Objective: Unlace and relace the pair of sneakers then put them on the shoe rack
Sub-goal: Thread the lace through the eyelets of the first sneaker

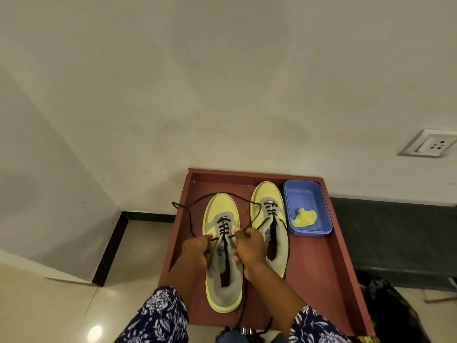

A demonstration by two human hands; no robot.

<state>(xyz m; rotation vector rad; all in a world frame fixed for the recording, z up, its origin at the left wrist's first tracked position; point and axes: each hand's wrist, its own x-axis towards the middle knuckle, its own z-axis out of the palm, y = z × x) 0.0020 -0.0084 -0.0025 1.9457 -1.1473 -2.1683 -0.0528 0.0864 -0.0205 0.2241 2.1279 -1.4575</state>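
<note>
Head view shows your left hand point(195, 251) and right hand point(249, 246) each pinching an end of the black lace point(190, 214) over the near sneaker point(222, 268), which lies toe-away on the reddish-brown worktop point(319, 280). Just beside it on your right sits the second sneaker point(270, 219), partly laced. A blue tray point(306, 206) beside that holds a crumpled yellow cloth point(304, 217).

Bare reddish-brown wooden shelf top point(319, 276) lies open just nearer than the blue rectangular plastic tub point(324, 219); left of the tub, two yellow-and-grey sneakers point(223, 288) and looping black laces point(188, 214) block passage.
</note>
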